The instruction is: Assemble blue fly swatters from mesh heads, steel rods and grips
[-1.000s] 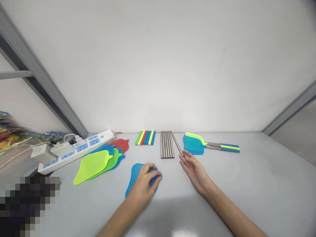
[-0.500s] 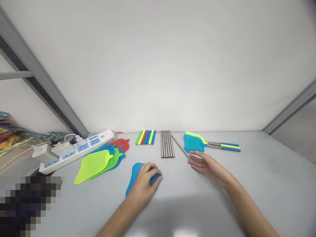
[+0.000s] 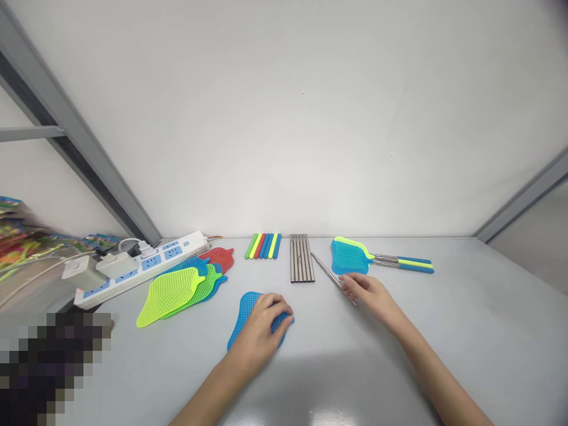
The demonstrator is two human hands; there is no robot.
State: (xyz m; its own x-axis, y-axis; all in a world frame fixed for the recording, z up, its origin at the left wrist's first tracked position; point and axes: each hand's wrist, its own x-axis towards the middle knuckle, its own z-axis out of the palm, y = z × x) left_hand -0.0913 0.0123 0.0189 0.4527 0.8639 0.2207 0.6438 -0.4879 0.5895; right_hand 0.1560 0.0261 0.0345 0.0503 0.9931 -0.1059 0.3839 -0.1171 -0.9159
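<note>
A blue perforated fly swatter head (image 3: 243,316) lies at the front of the table under my left hand (image 3: 264,322). The curled fingers of that hand grip its right-hand part and hide some of it. My right hand (image 3: 366,294) pinches a slim metal rod (image 3: 326,270), slanting with its far end toward a row of similar metal rods (image 3: 302,260). Just beyond the right hand lie fly swatters with blue (image 3: 349,258) and yellow heads, metal shafts and coloured handles (image 3: 415,265).
Several coloured handle grips (image 3: 262,246) lie in a row near the wall. Loose swatter heads (image 3: 171,293) in yellow, green, blue and red overlap at left. Behind them is a white power strip (image 3: 151,262) with plugged-in adapters (image 3: 84,271) and cables.
My right hand has closed on the metal rod and drawn it toward me, away from the row. My left hand stays on the blue swatter head. The view has shifted slightly.
</note>
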